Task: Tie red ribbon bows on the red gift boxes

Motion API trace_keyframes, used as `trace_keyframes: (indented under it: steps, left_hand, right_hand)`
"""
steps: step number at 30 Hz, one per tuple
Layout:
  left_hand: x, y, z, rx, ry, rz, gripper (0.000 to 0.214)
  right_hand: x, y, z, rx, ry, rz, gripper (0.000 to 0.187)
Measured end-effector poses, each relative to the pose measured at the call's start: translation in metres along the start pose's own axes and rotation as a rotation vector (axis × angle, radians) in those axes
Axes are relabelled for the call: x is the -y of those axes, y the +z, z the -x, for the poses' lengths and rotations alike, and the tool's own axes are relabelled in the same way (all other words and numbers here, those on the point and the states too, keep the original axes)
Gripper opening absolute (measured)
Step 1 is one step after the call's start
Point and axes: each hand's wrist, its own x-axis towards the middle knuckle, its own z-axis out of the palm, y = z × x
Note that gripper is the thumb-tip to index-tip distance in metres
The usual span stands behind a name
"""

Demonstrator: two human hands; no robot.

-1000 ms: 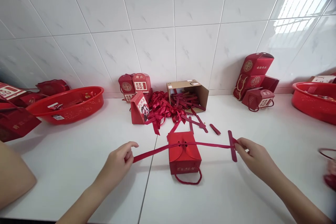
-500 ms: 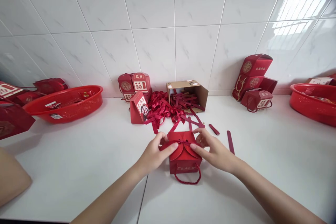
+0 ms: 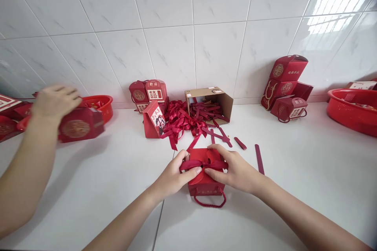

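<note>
A small red gift box stands upright on the white counter in front of me, its petal-shaped top flaps folded together. Across the top runs a dark red ribbon, knotted in the middle. My left hand is closed on the ribbon's left part, thumb lying near the knot. On the other side, my right hand is closed on the ribbon's right part, its thumb by the knot and its fingers behind the box top. A twisted rope handle hangs from the box's near face.
Behind the box lie a heap of red ribbons and an open cardboard box of ribbon strips. Finished-looking red boxes stand by the wall. Red baskets sit either side. At left, another person's hand is over a red box.
Both my hands have shifted slightly on the ribbon, which now shows wider bands beside the knot. The other person's arm has reached in from the left, moving a red box rightward.
</note>
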Motion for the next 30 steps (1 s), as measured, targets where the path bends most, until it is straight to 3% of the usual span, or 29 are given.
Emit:
trace_keyframes:
  steps: [4,6,8,10,13,16,18,20,23,26,30]
  left_hand:
    - [0.002,-0.001,-0.002,-0.028,0.014,-0.040,0.033]
    - [0.005,-0.008,-0.004,-0.049,0.015,-0.073,0.036]
    - [0.009,-0.018,-0.005,-0.067,-0.041,-0.095,0.037]
    - [0.011,-0.031,-0.007,-0.052,-0.123,-0.124,0.034]
    - [0.008,-0.047,-0.010,0.136,-0.218,-0.170,0.020]
    - [0.002,-0.050,-0.013,0.487,-0.201,-0.087,0.014]
    - [-0.004,-0.043,-0.015,0.570,-0.104,0.083,0.020]
    - [-0.011,-0.030,-0.016,0.432,-0.025,0.257,0.029]
    - [-0.024,-0.003,-0.015,0.190,-0.021,0.284,0.032]
    - [-0.033,0.025,-0.010,0.033,0.123,0.005,0.028]
    - [-0.030,0.045,-0.005,-0.158,0.436,-0.523,0.031]
  right_hand:
    - [-0.005,-0.002,0.004,-0.029,0.031,0.039,0.055]
    - [-0.008,-0.011,0.010,-0.074,0.022,0.071,0.043]
    - [-0.012,-0.024,0.017,-0.117,-0.002,0.120,0.020]
    - [-0.016,-0.035,0.025,-0.091,-0.031,0.198,0.024]
    - [-0.021,-0.038,0.031,-0.036,-0.053,0.358,0.030]
    - [-0.024,-0.026,0.029,-0.344,-0.107,0.461,0.034]
    - [-0.023,-0.017,0.026,-0.569,-0.159,0.411,0.036]
    - [-0.017,-0.014,0.022,-0.620,-0.180,0.286,0.036]
    - [-0.007,-0.014,0.019,-0.473,-0.128,0.071,0.036]
    - [-0.001,-0.014,0.014,-0.346,-0.041,-0.098,0.034]
    - [-0.007,-0.012,0.010,-0.313,0.048,-0.230,0.029]
